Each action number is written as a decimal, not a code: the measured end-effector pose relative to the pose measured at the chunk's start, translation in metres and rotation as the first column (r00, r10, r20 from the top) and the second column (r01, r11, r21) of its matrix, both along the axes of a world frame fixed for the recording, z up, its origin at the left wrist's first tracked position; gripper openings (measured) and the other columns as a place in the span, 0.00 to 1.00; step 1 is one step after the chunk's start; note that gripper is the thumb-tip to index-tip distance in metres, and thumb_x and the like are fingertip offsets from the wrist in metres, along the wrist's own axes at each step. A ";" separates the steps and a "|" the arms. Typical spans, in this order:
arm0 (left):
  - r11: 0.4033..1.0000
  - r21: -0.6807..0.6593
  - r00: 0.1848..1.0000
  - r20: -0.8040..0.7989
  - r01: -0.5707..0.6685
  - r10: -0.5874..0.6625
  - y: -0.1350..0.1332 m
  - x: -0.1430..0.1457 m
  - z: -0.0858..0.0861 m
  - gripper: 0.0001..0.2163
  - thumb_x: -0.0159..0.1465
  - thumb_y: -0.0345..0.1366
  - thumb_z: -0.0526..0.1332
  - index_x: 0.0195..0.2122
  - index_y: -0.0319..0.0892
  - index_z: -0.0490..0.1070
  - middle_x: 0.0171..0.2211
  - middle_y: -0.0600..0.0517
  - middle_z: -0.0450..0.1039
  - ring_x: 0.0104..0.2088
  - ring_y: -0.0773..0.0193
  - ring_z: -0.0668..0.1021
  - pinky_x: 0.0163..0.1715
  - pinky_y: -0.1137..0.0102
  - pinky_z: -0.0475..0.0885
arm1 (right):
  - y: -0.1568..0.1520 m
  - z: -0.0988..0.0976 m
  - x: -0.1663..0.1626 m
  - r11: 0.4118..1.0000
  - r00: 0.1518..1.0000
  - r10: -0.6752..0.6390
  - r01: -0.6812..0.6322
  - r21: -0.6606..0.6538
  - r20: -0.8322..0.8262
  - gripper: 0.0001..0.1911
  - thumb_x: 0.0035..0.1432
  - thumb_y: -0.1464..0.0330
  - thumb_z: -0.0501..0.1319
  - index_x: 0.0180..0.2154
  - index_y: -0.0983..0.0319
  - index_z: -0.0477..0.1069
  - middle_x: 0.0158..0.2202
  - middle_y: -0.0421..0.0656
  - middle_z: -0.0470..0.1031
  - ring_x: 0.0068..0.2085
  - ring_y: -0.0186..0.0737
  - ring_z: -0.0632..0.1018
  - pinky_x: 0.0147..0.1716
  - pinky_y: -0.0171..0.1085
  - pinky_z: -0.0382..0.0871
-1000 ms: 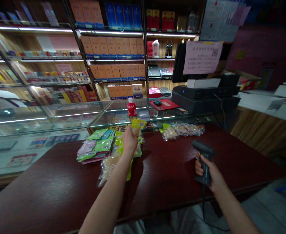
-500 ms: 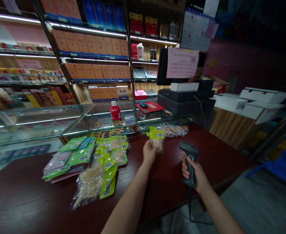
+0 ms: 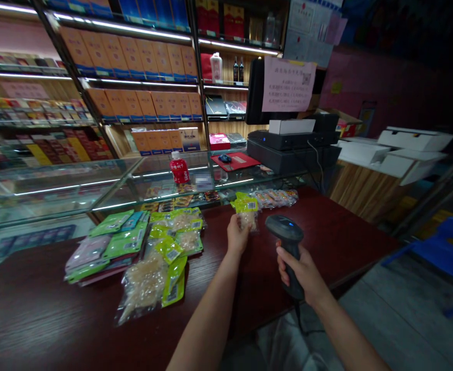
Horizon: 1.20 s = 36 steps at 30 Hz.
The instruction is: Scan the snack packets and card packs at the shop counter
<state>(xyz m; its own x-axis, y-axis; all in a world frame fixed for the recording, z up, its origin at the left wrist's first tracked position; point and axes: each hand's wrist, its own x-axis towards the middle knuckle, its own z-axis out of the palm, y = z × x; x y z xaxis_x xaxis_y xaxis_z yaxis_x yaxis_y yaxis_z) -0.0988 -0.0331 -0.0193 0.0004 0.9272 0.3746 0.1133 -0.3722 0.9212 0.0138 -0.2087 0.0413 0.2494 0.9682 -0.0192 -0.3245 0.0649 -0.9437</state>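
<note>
My left hand [image 3: 237, 236] pinches the lower edge of a clear snack packet [image 3: 246, 211] with a yellow-green label and a barcode, at the far side of the dark table. In my right hand [image 3: 298, 270] is a dark grey barcode scanner [image 3: 286, 232], gripped round its handle, with a blue light lit on top and its head tilted towards the packet. Its cable hangs down past the table edge. Left of my hands lie several similar clear packets [image 3: 145, 281] with yellow-green labels, beside a pile of green and pink packets [image 3: 112, 242].
A row of small wrapped packets [image 3: 276, 198] lies behind the scanner. Past the brown table [image 3: 75, 314] stands a glass counter [image 3: 118, 190] with a red bottle [image 3: 179, 169] and a black cash register [image 3: 288, 149]. A blue stool [image 3: 442, 247] stands at the right.
The scanner has moved left and up towards the packet, and a blue light now shows on it. My left hand still pinches the packet. The view has tipped down slightly.
</note>
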 end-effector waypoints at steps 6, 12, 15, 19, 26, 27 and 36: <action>0.998 -0.004 0.988 -0.142 -0.057 0.055 -0.005 -0.002 0.009 0.10 0.51 0.29 0.64 0.33 0.41 0.66 0.30 0.53 0.72 0.32 0.62 0.75 0.35 0.69 0.70 | 0.001 0.009 -0.004 1.000 1.000 -0.002 0.002 0.001 0.006 0.21 0.49 0.55 0.69 0.37 0.59 0.63 0.17 0.30 0.64 0.13 0.27 0.63 0.11 0.27 0.57; 1.000 -0.017 1.000 0.006 -0.006 0.006 0.002 0.001 -0.004 0.16 0.50 0.28 0.66 0.39 0.41 0.67 0.37 0.48 0.75 0.38 0.60 0.78 0.42 0.66 0.71 | 0.003 0.010 -0.003 1.000 1.000 -0.012 0.012 0.002 -0.014 0.21 0.48 0.55 0.69 0.37 0.59 0.63 0.17 0.30 0.65 0.13 0.27 0.64 0.10 0.28 0.57; 1.000 -0.017 0.999 0.038 0.005 -0.005 0.006 0.001 -0.010 0.16 0.50 0.29 0.67 0.40 0.41 0.67 0.38 0.48 0.76 0.39 0.59 0.78 0.44 0.64 0.71 | 0.005 0.007 0.002 1.000 0.998 -0.009 0.009 0.000 -0.056 0.21 0.48 0.56 0.70 0.37 0.59 0.64 0.18 0.30 0.65 0.14 0.27 0.64 0.11 0.28 0.57; 0.999 -0.021 0.993 0.116 -0.026 0.028 0.011 0.000 -0.013 0.16 0.50 0.29 0.66 0.40 0.42 0.66 0.39 0.49 0.75 0.40 0.61 0.78 0.44 0.66 0.71 | 0.012 -0.005 0.020 1.000 0.986 0.006 -0.006 -0.003 -0.164 0.21 0.47 0.57 0.71 0.38 0.59 0.66 0.18 0.31 0.66 0.14 0.27 0.63 0.12 0.27 0.56; 0.999 -0.042 0.944 0.330 0.013 0.002 0.011 -0.001 -0.011 0.17 0.48 0.29 0.65 0.39 0.41 0.66 0.39 0.49 0.74 0.37 0.63 0.78 0.41 0.67 0.73 | 0.024 -0.031 0.055 0.999 0.911 0.048 -0.053 -0.002 -0.409 0.19 0.47 0.59 0.71 0.35 0.61 0.68 0.18 0.33 0.64 0.15 0.24 0.61 0.12 0.24 0.53; 0.998 -0.063 0.937 0.349 0.020 0.003 0.010 -0.001 -0.010 0.16 0.48 0.31 0.66 0.38 0.41 0.66 0.38 0.49 0.74 0.36 0.63 0.78 0.40 0.67 0.73 | 0.024 -0.032 0.056 0.999 0.901 0.047 -0.050 0.005 -0.431 0.18 0.47 0.60 0.71 0.35 0.61 0.69 0.18 0.33 0.64 0.15 0.24 0.60 0.12 0.24 0.53; 0.970 -0.243 0.894 0.436 0.007 0.103 -0.003 -0.006 0.017 0.19 0.44 0.43 0.71 0.31 0.38 0.67 0.26 0.54 0.71 0.26 0.67 0.76 0.26 0.71 0.74 | 0.025 -0.034 0.053 0.999 0.887 0.035 -0.037 0.004 -0.461 0.17 0.49 0.61 0.71 0.35 0.62 0.69 0.18 0.33 0.64 0.16 0.25 0.61 0.12 0.25 0.53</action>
